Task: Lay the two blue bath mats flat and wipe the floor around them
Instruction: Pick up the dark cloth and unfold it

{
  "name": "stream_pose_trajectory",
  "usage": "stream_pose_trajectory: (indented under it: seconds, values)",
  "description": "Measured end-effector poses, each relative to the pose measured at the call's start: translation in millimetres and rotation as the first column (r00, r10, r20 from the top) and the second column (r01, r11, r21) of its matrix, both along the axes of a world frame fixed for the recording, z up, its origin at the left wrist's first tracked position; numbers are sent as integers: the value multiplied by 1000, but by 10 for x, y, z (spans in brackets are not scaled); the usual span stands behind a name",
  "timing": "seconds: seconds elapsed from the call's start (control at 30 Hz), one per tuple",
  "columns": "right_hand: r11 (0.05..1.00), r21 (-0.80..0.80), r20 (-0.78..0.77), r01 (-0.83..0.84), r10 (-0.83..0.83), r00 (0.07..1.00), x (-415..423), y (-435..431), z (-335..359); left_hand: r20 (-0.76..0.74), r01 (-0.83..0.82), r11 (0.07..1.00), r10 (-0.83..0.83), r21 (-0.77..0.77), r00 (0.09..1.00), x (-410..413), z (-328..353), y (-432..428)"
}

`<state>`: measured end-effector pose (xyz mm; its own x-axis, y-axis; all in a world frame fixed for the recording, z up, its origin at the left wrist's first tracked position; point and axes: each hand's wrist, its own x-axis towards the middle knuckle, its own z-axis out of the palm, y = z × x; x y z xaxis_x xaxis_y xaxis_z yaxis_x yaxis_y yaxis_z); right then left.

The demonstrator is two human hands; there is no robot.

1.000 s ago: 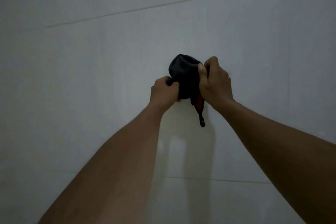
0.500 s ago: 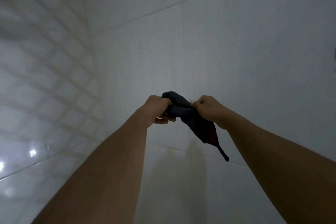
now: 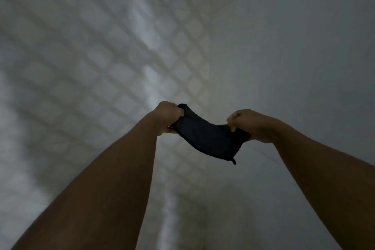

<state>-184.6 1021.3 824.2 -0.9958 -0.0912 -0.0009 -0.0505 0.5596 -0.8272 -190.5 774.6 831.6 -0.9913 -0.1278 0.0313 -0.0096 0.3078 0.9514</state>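
Both of my arms reach forward at mid-frame in dim light. Between my hands stretches a small dark cloth [image 3: 209,138] with a short loop hanging from its lower right corner. My left hand [image 3: 167,116] grips the cloth's left end in a closed fist. My right hand [image 3: 250,125] pinches its right end. The cloth sags a little in the middle and hangs free in the air. No blue bath mat is in view.
Behind the cloth spreads a pale tiled surface [image 3: 101,57] with small square tiles, blurred by motion. To the right are larger plain pale tiles [image 3: 304,46]. A bright streak of reflected light [image 3: 168,209] runs down below my hands.
My hands have moved apart, and the bunched cloth is now pulled out flat between them. The view has swung from the plain tiles to the small square tiles.
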Motion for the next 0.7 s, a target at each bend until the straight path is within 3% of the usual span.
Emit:
stream_pose_trajectory:
  seconds: [0.27, 0.53, 0.7]
  values:
    - [947, -103, -33, -303, 301, 953, -273, -1679, -361, 28, -389, 910, 397, -144, 917, 940, -470, -1684]
    - [774, -21, 32, -633, 634, 773, 264, -3735, -477, 12, -749, 637, 763, -182, 646, 2462, -640, -3126]
    - [595, -202, 55, -778, 800, 597, 808, -4663, -508, 49, -899, 437, 898, 7, 437, 3411, -752, -3653]
